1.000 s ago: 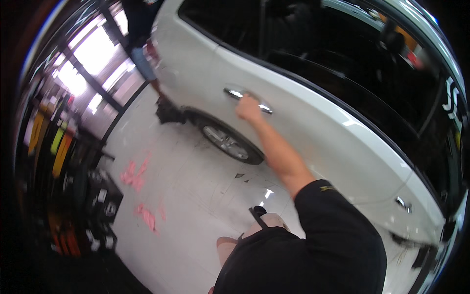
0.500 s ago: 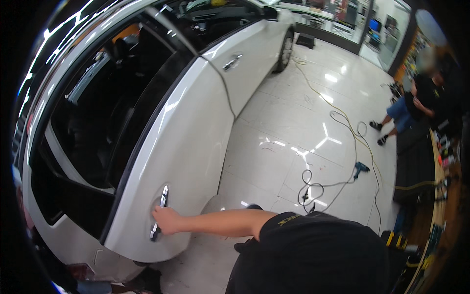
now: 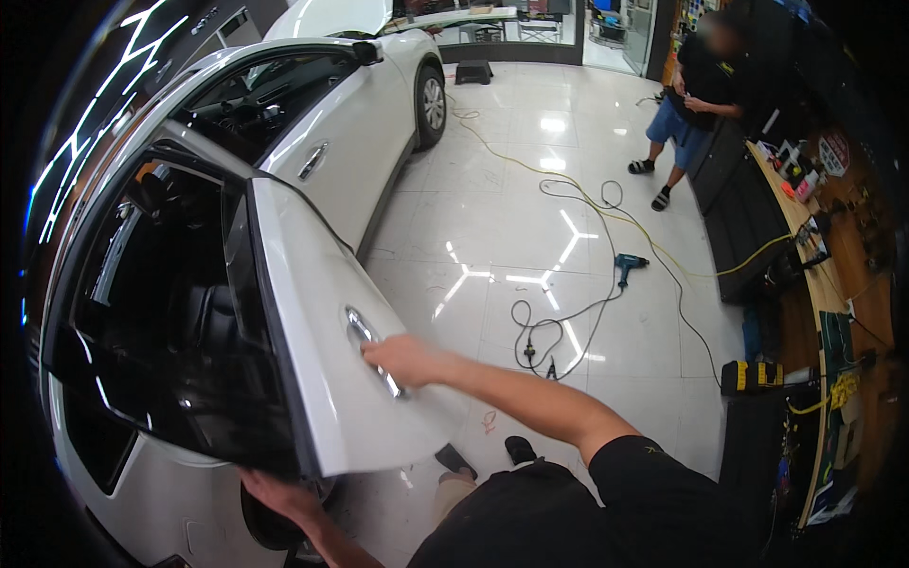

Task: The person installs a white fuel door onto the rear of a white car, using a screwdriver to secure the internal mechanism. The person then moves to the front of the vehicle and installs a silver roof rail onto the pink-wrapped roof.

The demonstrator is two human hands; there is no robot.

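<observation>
My right hand [image 3: 402,362] is closed round the chrome door handle [image 3: 360,327] on the white rear door [image 3: 331,379] of a car. The door stands swung out from the body, its dark window on the left. Low at the door's rear edge is my left hand [image 3: 282,497], fingers stretched out beside the lower corner and partly hidden there. Under it a wheel [image 3: 270,516] shows in part. The closed front door carries a second chrome handle [image 3: 312,161].
On the glossy tiled floor lie a teal heat gun or drill [image 3: 629,267], a looped grey cord [image 3: 540,341] and a yellow cord [image 3: 663,251]. Another person [image 3: 701,95] stands at the far right by a cluttered workbench [image 3: 824,284]. A black step stool [image 3: 473,72] is near the front wheel.
The rear door has swung outward, my right hand staying on its handle. My left hand has come into view at the door's lower edge. The view has turned to the right.
</observation>
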